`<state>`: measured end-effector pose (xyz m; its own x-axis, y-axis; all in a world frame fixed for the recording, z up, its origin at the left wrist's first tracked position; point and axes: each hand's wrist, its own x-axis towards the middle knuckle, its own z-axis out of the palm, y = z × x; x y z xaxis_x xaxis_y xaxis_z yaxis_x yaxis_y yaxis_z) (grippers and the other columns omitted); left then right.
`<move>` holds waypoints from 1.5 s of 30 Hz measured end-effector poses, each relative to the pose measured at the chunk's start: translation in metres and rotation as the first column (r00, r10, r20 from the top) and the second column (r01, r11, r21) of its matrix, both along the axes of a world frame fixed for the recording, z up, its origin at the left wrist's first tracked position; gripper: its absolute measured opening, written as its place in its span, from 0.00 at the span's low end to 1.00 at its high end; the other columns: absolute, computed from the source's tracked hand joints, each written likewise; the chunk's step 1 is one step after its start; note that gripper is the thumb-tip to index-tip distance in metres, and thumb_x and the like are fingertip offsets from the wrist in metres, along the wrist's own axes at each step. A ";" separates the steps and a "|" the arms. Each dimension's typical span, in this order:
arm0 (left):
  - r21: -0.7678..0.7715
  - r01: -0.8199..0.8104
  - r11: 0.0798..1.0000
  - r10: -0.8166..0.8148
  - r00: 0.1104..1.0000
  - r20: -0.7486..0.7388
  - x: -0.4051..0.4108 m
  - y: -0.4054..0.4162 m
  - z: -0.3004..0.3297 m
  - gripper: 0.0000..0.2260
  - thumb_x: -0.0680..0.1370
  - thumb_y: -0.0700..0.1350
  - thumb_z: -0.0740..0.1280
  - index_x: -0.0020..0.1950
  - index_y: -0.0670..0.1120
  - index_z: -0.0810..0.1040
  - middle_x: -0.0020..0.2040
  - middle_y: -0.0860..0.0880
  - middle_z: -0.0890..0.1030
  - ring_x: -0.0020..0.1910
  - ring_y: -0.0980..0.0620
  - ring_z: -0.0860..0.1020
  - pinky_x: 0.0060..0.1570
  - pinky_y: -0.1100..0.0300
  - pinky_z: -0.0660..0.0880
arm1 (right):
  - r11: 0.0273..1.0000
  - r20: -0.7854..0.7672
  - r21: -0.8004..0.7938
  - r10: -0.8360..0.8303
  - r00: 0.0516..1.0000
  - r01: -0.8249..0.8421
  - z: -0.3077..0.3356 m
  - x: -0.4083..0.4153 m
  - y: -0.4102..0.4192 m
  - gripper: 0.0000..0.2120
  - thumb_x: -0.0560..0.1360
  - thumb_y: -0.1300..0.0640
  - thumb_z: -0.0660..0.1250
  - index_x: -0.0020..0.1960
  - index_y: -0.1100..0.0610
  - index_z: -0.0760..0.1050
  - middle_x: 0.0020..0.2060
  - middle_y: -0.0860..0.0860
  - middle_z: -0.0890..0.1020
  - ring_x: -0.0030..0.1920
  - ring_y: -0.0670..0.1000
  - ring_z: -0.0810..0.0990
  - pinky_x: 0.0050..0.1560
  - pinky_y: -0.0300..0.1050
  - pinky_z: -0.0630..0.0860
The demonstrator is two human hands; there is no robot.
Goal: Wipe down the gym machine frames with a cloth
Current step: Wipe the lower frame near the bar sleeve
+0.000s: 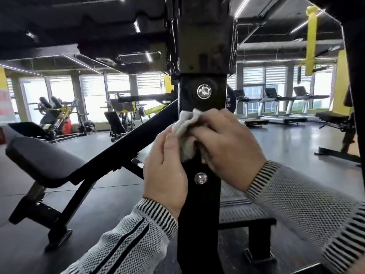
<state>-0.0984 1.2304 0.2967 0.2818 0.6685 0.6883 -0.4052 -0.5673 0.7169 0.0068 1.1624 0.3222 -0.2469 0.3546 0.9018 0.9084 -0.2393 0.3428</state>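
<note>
Both hands are on the cloth (186,133), a crumpled grey rag pressed against the front of the black upright post (201,194) of the machine, between an upper bolt (204,91) and a lower bolt (200,178). The right hand (227,143) lies over the rag from the right, its fingers curled down and clamped on the fabric against the post. The left hand (166,167) comes up from below on the left side of the post, thumb and fingers closed on the rag's lower left edge (the fingertips themselves are hidden behind the cloth, so how tightly they pinch is hard to say).

The likely trouble from here is a patchy wipe. The rag is bunched into a small wad, so only a narrow strip of the post gets touched on each pass, and the sides may be missed. The raised bolt heads could snag the fabric or scrape a knuckle if the hands slide fast over them. Grime sitting around the bolt washers probably needs a fingertip worked in, not a flat pass. The bench (47,163) just to the left crowds the left elbow a little
</note>
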 end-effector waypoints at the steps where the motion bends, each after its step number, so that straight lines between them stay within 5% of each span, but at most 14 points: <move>1: 0.026 -0.005 1.000 0.005 1.000 -0.019 0.001 0.000 0.007 0.11 0.83 0.48 0.55 0.56 0.55 0.77 0.49 0.62 0.79 0.48 0.70 0.76 0.55 0.70 0.73 | 0.998 -0.058 0.067 0.004 0.998 0.000 0.007 0.003 -0.002 0.08 0.72 0.64 0.66 0.49 0.62 0.81 0.49 0.58 0.79 0.44 0.60 0.76 0.46 0.51 0.74; 3: 0.027 0.045 0.999 -0.045 0.999 0.020 0.003 0.002 0.024 0.10 0.83 0.48 0.58 0.59 0.55 0.77 0.51 0.61 0.80 0.52 0.69 0.77 0.53 0.73 0.72 | 0.996 -0.020 0.086 -0.017 1.000 0.018 0.012 0.004 -0.002 0.09 0.74 0.64 0.65 0.52 0.63 0.80 0.52 0.59 0.80 0.47 0.59 0.75 0.48 0.51 0.74; 6: 0.062 0.046 0.997 -0.048 0.998 0.031 0.008 0.006 0.041 0.14 0.78 0.49 0.64 0.63 0.52 0.78 0.55 0.55 0.82 0.56 0.58 0.80 0.60 0.56 0.75 | 1.000 0.095 -0.011 -0.017 0.995 0.018 0.005 0.011 -0.007 0.10 0.76 0.62 0.62 0.51 0.62 0.81 0.50 0.58 0.80 0.45 0.58 0.74 0.49 0.48 0.72; 11: 0.226 -0.121 0.967 0.134 0.990 -0.046 0.008 0.006 0.056 0.17 0.79 0.43 0.64 0.67 0.55 0.74 0.61 0.61 0.75 0.62 0.62 0.73 0.67 0.57 0.69 | 0.962 -0.360 0.272 0.075 0.930 0.028 0.044 0.019 -0.024 0.14 0.70 0.63 0.62 0.52 0.59 0.80 0.48 0.56 0.77 0.49 0.58 0.76 0.50 0.44 0.70; 16: 0.323 -0.221 0.920 0.248 0.968 -0.044 0.012 0.003 0.057 0.17 0.80 0.41 0.62 0.69 0.51 0.74 0.62 0.61 0.68 0.65 0.64 0.67 0.70 0.60 0.64 | 0.980 -0.276 0.197 0.038 0.960 0.018 0.049 0.008 -0.013 0.17 0.73 0.61 0.59 0.57 0.61 0.80 0.49 0.57 0.77 0.48 0.58 0.76 0.49 0.46 0.74; 18: 0.366 -0.246 0.897 0.280 0.959 -0.041 0.016 0.000 0.052 0.19 0.79 0.41 0.62 0.70 0.49 0.72 0.67 0.57 0.67 0.69 0.59 0.65 0.72 0.56 0.62 | 0.968 -0.375 0.244 0.142 0.916 -0.050 0.047 0.007 -0.012 0.16 0.72 0.64 0.61 0.57 0.60 0.80 0.49 0.52 0.75 0.49 0.51 0.74 0.51 0.36 0.70; 21: 0.492 -0.310 0.813 0.371 0.928 -0.028 0.020 -0.002 0.037 0.24 0.77 0.43 0.60 0.74 0.45 0.66 0.74 0.50 0.62 0.73 0.54 0.59 0.74 0.56 0.56 | 0.902 -0.578 0.425 0.338 0.743 -0.079 0.036 0.002 -0.005 0.11 0.74 0.64 0.62 0.54 0.55 0.78 0.44 0.45 0.75 0.42 0.41 0.71 0.43 0.25 0.65; 25: 0.721 -0.324 0.613 0.501 0.865 -0.037 0.017 0.002 0.016 0.28 0.75 0.47 0.55 0.76 0.43 0.62 0.77 0.49 0.57 0.76 0.50 0.55 0.75 0.52 0.53 | 0.996 -0.924 0.088 0.090 0.372 -0.020 -0.025 -0.001 -0.014 0.13 0.78 0.59 0.58 0.34 0.53 0.68 0.29 0.45 0.70 0.35 0.50 0.71 0.31 0.39 0.62; 29: 0.897 -0.312 0.312 0.684 0.730 0.016 0.017 0.011 0.014 0.26 0.73 0.45 0.57 0.71 0.42 0.70 0.75 0.47 0.65 0.71 0.46 0.62 0.66 0.51 0.58 | 0.926 -0.898 0.230 0.320 0.300 -0.300 0.001 0.002 -0.020 0.10 0.78 0.60 0.59 0.38 0.52 0.71 0.36 0.48 0.76 0.41 0.49 0.75 0.46 0.45 0.71; 33: 0.955 -0.247 0.163 0.785 0.619 0.026 0.017 0.010 0.017 0.27 0.71 0.46 0.57 0.69 0.41 0.72 0.74 0.46 0.67 0.69 0.45 0.64 0.61 0.48 0.62 | 0.645 -0.778 0.551 0.626 -0.047 -0.529 0.037 0.008 -0.016 0.12 0.79 0.58 0.58 0.57 0.52 0.79 0.46 0.46 0.82 0.52 0.47 0.79 0.65 0.43 0.71; 36: 0.969 -0.220 0.113 0.814 0.579 0.036 0.014 0.009 0.015 0.27 0.72 0.46 0.57 0.70 0.39 0.71 0.74 0.45 0.67 0.69 0.44 0.64 0.63 0.47 0.61 | 0.601 -0.847 0.509 0.476 -0.236 -0.616 -0.013 0.003 -0.030 0.13 0.82 0.60 0.53 0.53 0.58 0.77 0.43 0.51 0.75 0.43 0.42 0.77 0.47 0.28 0.71; 38: 0.974 -0.209 0.088 0.821 0.568 0.047 0.013 0.008 0.012 0.27 0.72 0.45 0.57 0.70 0.38 0.70 0.74 0.45 0.66 0.69 0.44 0.64 0.64 0.47 0.60 | 0.613 -0.878 0.476 0.371 -0.303 -0.631 -0.035 -0.001 -0.038 0.09 0.78 0.57 0.56 0.43 0.58 0.72 0.38 0.55 0.71 0.37 0.46 0.73 0.39 0.37 0.69; 41: 0.975 -0.210 0.072 0.828 0.557 0.059 0.016 0.005 0.013 0.29 0.71 0.47 0.57 0.71 0.38 0.68 0.74 0.44 0.65 0.69 0.44 0.63 0.63 0.49 0.59 | 0.549 -0.791 0.580 0.557 -0.253 -0.602 0.004 0.011 -0.032 0.11 0.78 0.60 0.54 0.39 0.59 0.69 0.31 0.57 0.66 0.31 0.53 0.64 0.33 0.46 0.63; 45: 0.978 -0.204 0.047 0.835 0.545 0.074 0.019 0.004 0.015 0.29 0.70 0.47 0.58 0.71 0.38 0.68 0.73 0.43 0.67 0.69 0.45 0.64 0.62 0.50 0.59 | 0.654 -0.783 0.510 0.622 0.014 -0.559 0.036 0.027 -0.010 0.07 0.79 0.62 0.55 0.44 0.54 0.69 0.32 0.49 0.67 0.28 0.41 0.66 0.28 0.31 0.65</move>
